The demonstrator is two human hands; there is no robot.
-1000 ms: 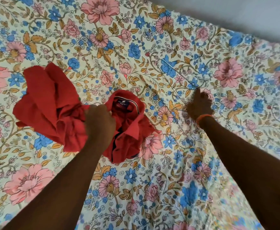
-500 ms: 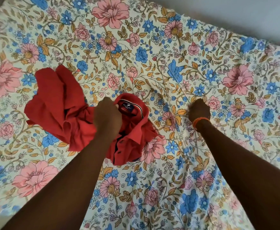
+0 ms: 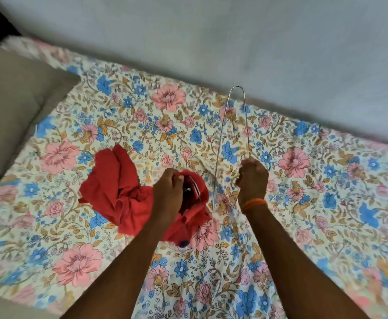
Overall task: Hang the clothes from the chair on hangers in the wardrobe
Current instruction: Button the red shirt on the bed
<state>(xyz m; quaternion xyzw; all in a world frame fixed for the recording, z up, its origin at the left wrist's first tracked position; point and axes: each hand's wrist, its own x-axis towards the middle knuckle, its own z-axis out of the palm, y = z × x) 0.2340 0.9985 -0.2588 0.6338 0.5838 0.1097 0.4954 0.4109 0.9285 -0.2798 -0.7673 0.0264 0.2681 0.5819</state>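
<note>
A crumpled red shirt [image 3: 119, 192] with a dark-lined collar lies on the floral bedsheet [image 3: 73, 261]. My left hand [image 3: 167, 192] is closed on the shirt's collar, holding it open toward me. My right hand [image 3: 253, 178], with an orange band at the wrist, grips a thin silver wire hanger [image 3: 223, 134]. The hanger is lifted off the sheet and seen nearly edge-on, one end pointing up toward the wall, the lower end blurred beside the collar.
A pale grey wall [image 3: 234, 42] runs along the bed's far side. A beige cushion or mattress edge [image 3: 11, 100] sits at the left. The sheet stretches out flat to the right and toward me.
My right hand has picked the wire hanger up off the sheet and raised it. My left hand stays on the collar. The view has tilted up, so wall and cushion now show.
</note>
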